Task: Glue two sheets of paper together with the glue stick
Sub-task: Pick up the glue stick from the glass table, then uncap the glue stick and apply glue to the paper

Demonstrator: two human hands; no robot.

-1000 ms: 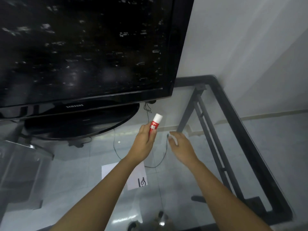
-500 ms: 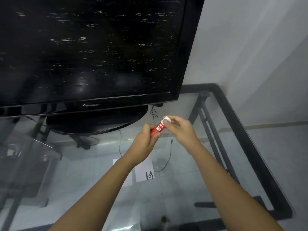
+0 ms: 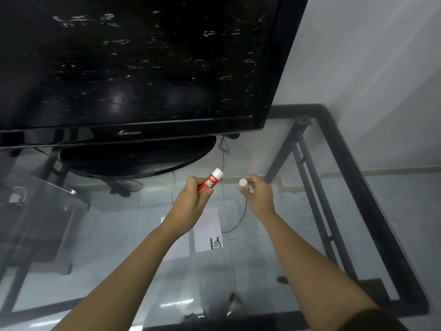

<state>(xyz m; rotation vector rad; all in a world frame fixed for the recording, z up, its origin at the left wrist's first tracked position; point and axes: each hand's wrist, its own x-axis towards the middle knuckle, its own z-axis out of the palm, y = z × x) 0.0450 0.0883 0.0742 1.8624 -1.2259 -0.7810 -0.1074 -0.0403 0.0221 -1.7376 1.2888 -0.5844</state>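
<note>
- Cap's off, so the opening step looks done. The left hand [image 3: 191,201] is wrapped round the glue stick [image 3: 210,181], red tube tilted up and away from the wrist with its white tip poking out above the fingers.
- The right hand [image 3: 259,194] is pinching the little white cap [image 3: 243,182] at its fingertips, well apart from the stick now.
- Two sheets [image 3: 206,231] lie flat on the glass counter [image 3: 334,235], below the left hand and right beside each other. The one nearer the right hand has a scribble at its bottom corner, the other is partly hidden by the left forearm.
- No glue on either sheet that I can see, though honestly it'd be hard to spot from up here.
- So I'd guess that's basically everything still to do: ditch the cap, maybe twist the stick up, rub glue on one sheet, press the other on top.
</note>
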